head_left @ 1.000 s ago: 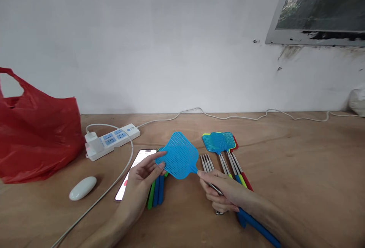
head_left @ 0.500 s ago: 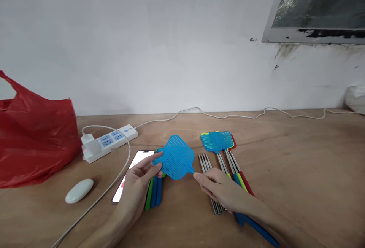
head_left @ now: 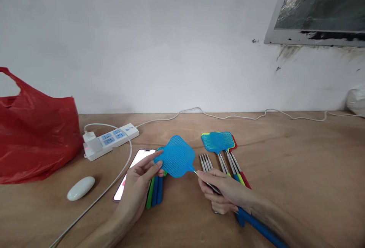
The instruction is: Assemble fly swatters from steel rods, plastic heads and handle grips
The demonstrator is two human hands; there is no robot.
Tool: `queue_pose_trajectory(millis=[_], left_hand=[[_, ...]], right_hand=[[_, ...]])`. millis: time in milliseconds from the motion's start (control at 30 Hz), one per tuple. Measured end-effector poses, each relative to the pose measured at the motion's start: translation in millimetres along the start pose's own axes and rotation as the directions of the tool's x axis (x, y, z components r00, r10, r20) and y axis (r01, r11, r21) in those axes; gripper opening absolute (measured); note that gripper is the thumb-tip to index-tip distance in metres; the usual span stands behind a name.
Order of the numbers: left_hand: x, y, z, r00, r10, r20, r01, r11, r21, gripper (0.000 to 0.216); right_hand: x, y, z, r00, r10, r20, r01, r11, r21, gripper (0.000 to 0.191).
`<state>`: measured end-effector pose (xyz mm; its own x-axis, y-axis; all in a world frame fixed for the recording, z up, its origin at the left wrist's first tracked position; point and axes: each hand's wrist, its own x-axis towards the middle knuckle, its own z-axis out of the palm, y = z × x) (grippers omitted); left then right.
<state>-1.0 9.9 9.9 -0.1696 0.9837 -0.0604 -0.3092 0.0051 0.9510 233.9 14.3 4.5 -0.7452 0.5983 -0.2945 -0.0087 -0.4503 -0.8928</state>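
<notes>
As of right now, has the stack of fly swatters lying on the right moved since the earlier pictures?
No. Judged against the power strip, the stack of fly swatters shows no clear shift in any direction.

1. Red plastic bag (head_left: 40, 141), left on the worktop (head_left: 299, 172)
2. White power strip (head_left: 112, 140) beside it, charger (head_left: 93, 144) plugged in
3. Smooth white oval object (head_left: 81, 188)
4. Lit phone (head_left: 138, 158)
5. Pale cord (head_left: 228, 117) along the wall (head_left: 171, 50)

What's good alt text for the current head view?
A blue fly swatter held over a wooden table: left hand gripping its mesh head, right hand around its metal shaft. Nearby are other swatters, metal rods, a phone, a power strip and a red plastic bag.
</notes>
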Motion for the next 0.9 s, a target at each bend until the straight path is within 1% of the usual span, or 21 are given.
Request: queue_pose_trajectory(millis=[100,167,200,233,300,367,433,500,567,600,633,667,733,800,833,900], left_hand=[[5,1,-5,0.999,0.022,-0.023,-0.023,0.998,-0.053,0.056],[12,3,-11,0.996,0.061,-0.069,-0.067,0.994,-0.087,0.056],[15,4,-13,0.992,0.083,-0.098,-0.092,0.992,-0.09,0.055],[17,4,-16,0.989,0.093,-0.113,-0.103,0.991,-0.082,0.053],[19,3,-18,0.994,0.082,-0.078,-0.086,0.995,-0.05,0.051],[17,2,-17,0.997,0.072,0.021,-0.072,0.997,0.011,0.048],[13,0,-14,0.989,0.073,0.132,-0.085,0.993,0.087,0.042],[9,-2,-12,0.979,0.07,0.193,-0.101,0.982,0.157,0.036],[7,-3,-11,0.976,0.068,0.206,-0.11,0.973,0.201,0.035],[7,-4,-11,0.976,0.07,0.206,-0.114,0.97,0.214,0.035],[7,-5,-12,0.976,0.073,0.208,-0.12,0.968,0.223,0.035],[8,-6,-12,0.975,0.078,0.208,-0.126,0.965,0.229,0.035],[10,-7,-12,0.974,0.092,0.206,-0.142,0.96,0.243,0.036],[11,-8,-12,0.972,0.112,0.206,-0.164,0.953,0.255,0.036],[11,-9,-12,0.971,0.117,0.21,-0.171,0.95,0.26,0.036],[10,-8,-10,0.966,0.113,0.234,-0.174,0.949,0.261,0.035]], right_hand=[[-3,-1,-4,0.989,0.035,0.142,-0.063,0.979,0.194,0.05],[-5,-1,-9,0.985,0.033,0.167,-0.075,0.964,0.254,0.05],[-5,0,-11,0.989,0.023,0.146,-0.062,0.962,0.265,0.05],[-5,1,-13,0.993,0.011,0.114,-0.041,0.962,0.268,0.05],[-2,2,-15,0.999,-0.012,0.031,0.003,0.963,0.27,0.049],[1,3,-14,0.997,-0.045,-0.057,0.059,0.964,0.258,0.046],[3,2,-11,0.98,-0.091,-0.176,0.129,0.968,0.218,0.043],[5,1,-8,0.929,-0.158,-0.335,0.216,0.966,0.144,0.04],[4,0,-6,0.849,-0.226,-0.478,0.282,0.958,0.049,0.041],[3,0,-6,0.815,-0.252,-0.522,0.296,0.955,0.0,0.042],[2,-1,-6,0.798,-0.266,-0.54,0.29,0.956,-0.043,0.041],[1,-1,-5,0.806,-0.263,-0.531,0.263,0.962,-0.076,0.04],[-1,-2,-5,0.865,-0.217,-0.452,0.186,0.976,-0.113,0.038],[-4,-3,-3,0.922,-0.151,-0.356,0.118,0.987,-0.112,0.038],[-5,-4,-2,0.937,-0.131,-0.324,0.101,0.989,-0.106,0.039],[-5,-5,-1,0.942,-0.127,-0.312,0.103,0.99,-0.094,0.043]])
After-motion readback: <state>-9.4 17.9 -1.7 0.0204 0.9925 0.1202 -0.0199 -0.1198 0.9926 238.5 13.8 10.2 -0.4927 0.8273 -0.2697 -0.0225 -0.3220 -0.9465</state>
